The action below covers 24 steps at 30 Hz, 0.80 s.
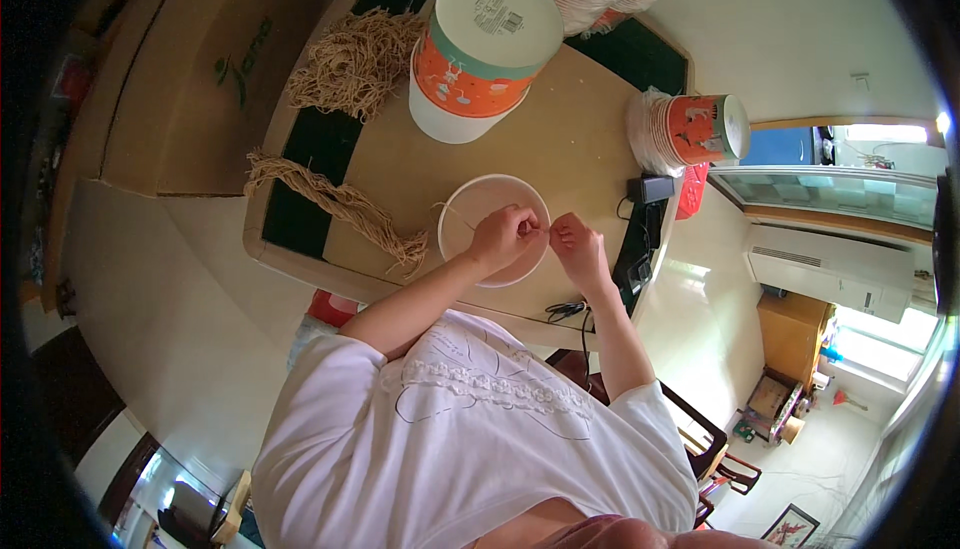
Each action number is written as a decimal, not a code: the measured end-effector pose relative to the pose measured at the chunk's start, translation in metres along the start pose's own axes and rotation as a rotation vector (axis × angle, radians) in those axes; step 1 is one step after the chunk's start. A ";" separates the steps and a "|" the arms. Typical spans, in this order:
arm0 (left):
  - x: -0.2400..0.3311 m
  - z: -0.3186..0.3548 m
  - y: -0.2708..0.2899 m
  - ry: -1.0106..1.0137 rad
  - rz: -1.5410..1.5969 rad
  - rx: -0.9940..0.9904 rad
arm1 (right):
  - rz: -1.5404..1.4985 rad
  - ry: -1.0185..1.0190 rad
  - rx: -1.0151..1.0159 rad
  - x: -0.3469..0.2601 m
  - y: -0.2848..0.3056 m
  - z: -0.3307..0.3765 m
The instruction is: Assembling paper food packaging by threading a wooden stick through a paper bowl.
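Note:
A round white paper bucket point(488, 197) stands with its mouth up near the table's front edge. Over its opening my left hand point(505, 240) is closed in a pinch, and a thin tan string point(458, 215) trails from it to the left across the rim. My right hand point(579, 244) is closed close beside it, at the bucket's right rim. The fingertips of both hands almost meet, with what looks like the same string between them. My fingers hide most of that stretch, so a knot or hole there cannot be made out.
Left of the bucket lies a twisted bundle of tan strings point(340, 207); behind it is a tangled heap of string point(358, 61). Upside-down stacked orange and green buckets point(475, 74) stand behind. Another bucket stack point(695, 129), a black adapter point(651, 189) and cables line the right side.

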<state>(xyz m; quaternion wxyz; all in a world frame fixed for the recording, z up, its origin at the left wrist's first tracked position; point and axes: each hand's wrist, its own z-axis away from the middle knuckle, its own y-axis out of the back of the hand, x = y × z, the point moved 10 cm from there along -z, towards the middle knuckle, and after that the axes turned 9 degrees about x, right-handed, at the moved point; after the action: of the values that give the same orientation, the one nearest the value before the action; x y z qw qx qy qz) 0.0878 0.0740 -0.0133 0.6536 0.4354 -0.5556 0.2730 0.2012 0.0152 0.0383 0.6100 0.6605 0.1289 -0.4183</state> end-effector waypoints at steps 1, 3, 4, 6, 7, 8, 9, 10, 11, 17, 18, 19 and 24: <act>0.004 0.000 0.002 0.001 0.012 -0.005 | -0.051 -0.009 0.010 0.001 0.002 0.001; 0.007 0.001 0.002 0.001 0.023 -0.012 | -0.085 -0.014 0.027 0.004 0.002 0.002; 0.006 0.001 0.002 0.007 0.021 -0.006 | -0.119 -0.017 0.044 0.005 0.003 0.003; 0.006 0.001 0.002 0.012 0.019 -0.001 | -0.173 -0.049 0.037 0.009 0.002 0.004; 0.008 0.001 0.002 0.009 0.012 0.001 | -0.227 -0.080 0.028 0.011 0.001 0.005; 0.009 0.001 0.003 0.005 0.006 0.004 | -0.228 -0.081 0.029 0.014 0.000 0.005; 0.009 0.001 0.002 0.005 0.005 0.003 | -0.260 -0.090 0.007 0.019 -0.003 0.006; 0.011 0.001 0.002 -0.003 0.026 0.001 | -0.292 -0.100 -0.015 0.022 -0.006 0.008; 0.013 0.001 0.001 -0.011 0.048 -0.001 | -0.292 -0.100 -0.014 0.024 -0.007 0.009; 0.012 0.005 -0.008 -0.022 0.001 -0.044 | -0.191 -0.022 -0.011 0.018 -0.012 0.017; 0.011 0.006 -0.008 -0.021 0.000 -0.045 | -0.196 -0.016 -0.005 0.016 -0.011 0.017; 0.010 0.006 -0.008 -0.018 0.016 -0.038 | -0.201 -0.010 0.001 0.015 -0.011 0.018; 0.012 0.006 -0.008 -0.019 0.037 -0.048 | -0.217 -0.003 0.026 0.018 -0.011 0.021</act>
<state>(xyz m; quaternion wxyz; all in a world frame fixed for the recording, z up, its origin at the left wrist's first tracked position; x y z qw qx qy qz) 0.0945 0.0640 -0.0041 0.6534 0.4118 -0.5762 0.2673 0.1969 -0.0073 0.0193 0.5526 0.6499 0.1935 -0.4845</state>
